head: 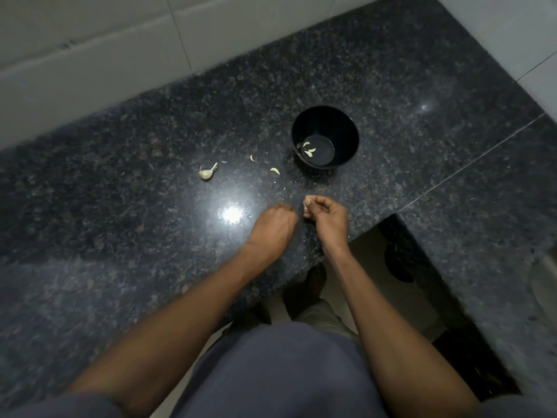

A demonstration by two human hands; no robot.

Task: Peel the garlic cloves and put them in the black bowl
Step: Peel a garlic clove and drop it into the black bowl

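The right hand point(327, 217) pinches a garlic clove point(306, 203) at its fingertips, just above the counter point(120, 206) and near the black bowl point(325, 137). The left hand point(275, 223) is curled beside it; whether it holds skin I cannot tell. Best to pull the skin off lengthwise from the tip. The clove's long axis looks roughly upright, though too small to be sure.

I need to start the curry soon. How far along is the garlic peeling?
Partly done. A few pale peeled cloves already lie in the black bowl. In hand: the right hand pinches a clove; the left hand is curled beside it, blurred. Left: a garlic piece with stem and two small pale pieces on the granite counter, peel or clove unclear.
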